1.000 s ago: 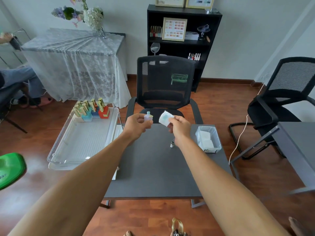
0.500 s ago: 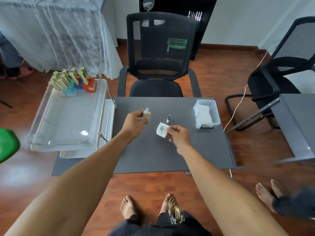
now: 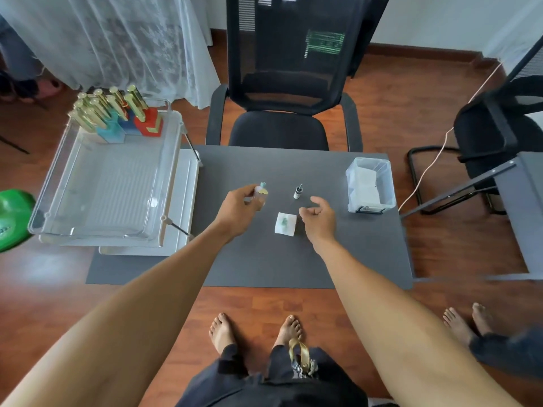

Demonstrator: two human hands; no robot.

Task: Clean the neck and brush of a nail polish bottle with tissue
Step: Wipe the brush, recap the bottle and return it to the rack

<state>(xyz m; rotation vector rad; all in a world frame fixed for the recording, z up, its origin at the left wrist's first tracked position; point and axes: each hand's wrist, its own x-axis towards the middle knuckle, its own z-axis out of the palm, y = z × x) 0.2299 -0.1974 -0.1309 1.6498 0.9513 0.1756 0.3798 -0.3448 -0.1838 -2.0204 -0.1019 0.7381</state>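
My left hand [image 3: 238, 209] holds a small uncapped nail polish bottle [image 3: 261, 191] above the grey table [image 3: 338, 254], its pale green neck pointing up. A square white tissue [image 3: 285, 224] with a green smear lies flat on the table between my hands. Just right of the tissue, my right hand [image 3: 318, 217] hovers with fingers apart and nothing in it. The bottle's cap with its brush [image 3: 298, 191] stands on the table beyond my right hand.
A clear box of folded tissues [image 3: 370, 186] sits at the table's right. A clear tray [image 3: 100, 183] holding several gold-capped polish bottles [image 3: 114, 113] stands to the left. Black chairs [image 3: 282, 83] stand behind and to the right. Another person's bare feet [image 3: 467, 320] are at bottom right.
My right hand has laid the stained tissue on the table and let go of it. The camera has tilted downward. My left hand keeps its hold on the bottle.
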